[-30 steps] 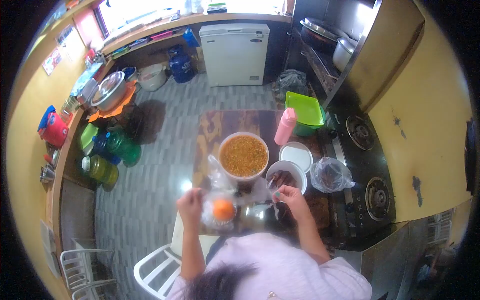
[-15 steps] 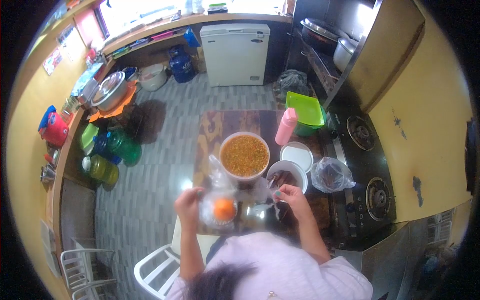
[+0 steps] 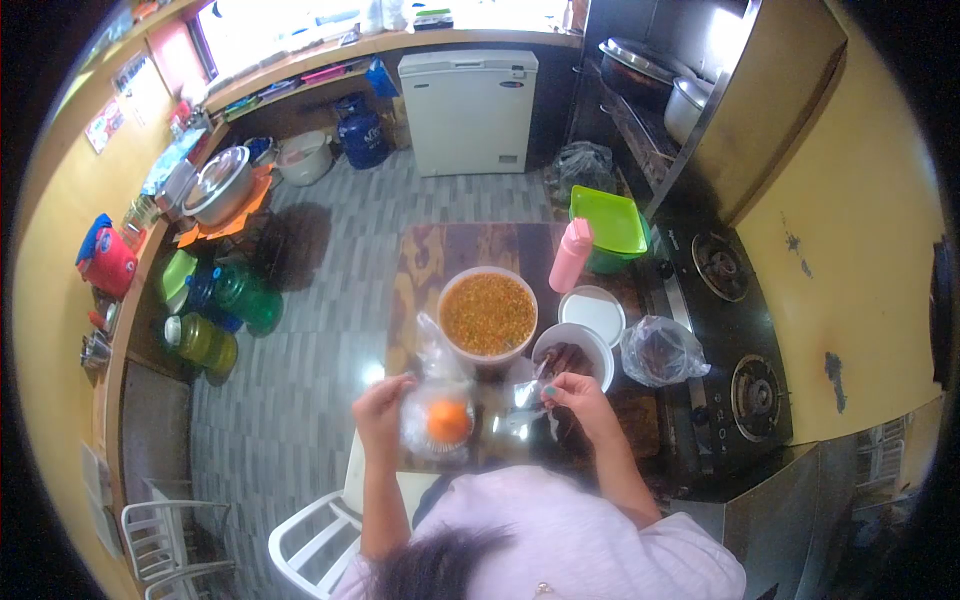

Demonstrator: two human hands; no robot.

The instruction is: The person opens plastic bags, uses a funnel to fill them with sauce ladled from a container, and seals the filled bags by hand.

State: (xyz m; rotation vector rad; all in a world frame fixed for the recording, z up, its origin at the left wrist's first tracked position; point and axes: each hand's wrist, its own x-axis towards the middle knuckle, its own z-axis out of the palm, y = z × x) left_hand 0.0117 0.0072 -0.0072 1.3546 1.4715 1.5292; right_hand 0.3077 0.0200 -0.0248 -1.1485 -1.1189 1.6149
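My left hand (image 3: pixel 381 402) is pinched closed at the table's left edge, beside a clear plastic bag; what lies between its fingers is too small to tell. An orange item (image 3: pixel 447 421) sits between my hands, on or in clear plastic. My right hand (image 3: pixel 577 392) pinches a piece of clear plastic (image 3: pixel 528 396) near the front rim of a white bowl (image 3: pixel 603 350) holding dark brown pieces. Behind my hands stands a round tub of orange-brown chunky food (image 3: pixel 488 313). A white round lid (image 3: pixel 592 316) lies right of the tub.
A pink bottle (image 3: pixel 570 256) and green containers (image 3: pixel 608 222) stand at the table's back right. Right of the bowl is a plastic bag with dark contents (image 3: pixel 664 351), beside the black stove (image 3: pixel 722 340). A white chair (image 3: pixel 318 535) stands at the lower left. A white freezer (image 3: pixel 468 112) is at the back.
The clear plastic between my hands has shifted slightly and shows brighter reflections near my right hand. Both hands stay in nearly the same place, still pinched.
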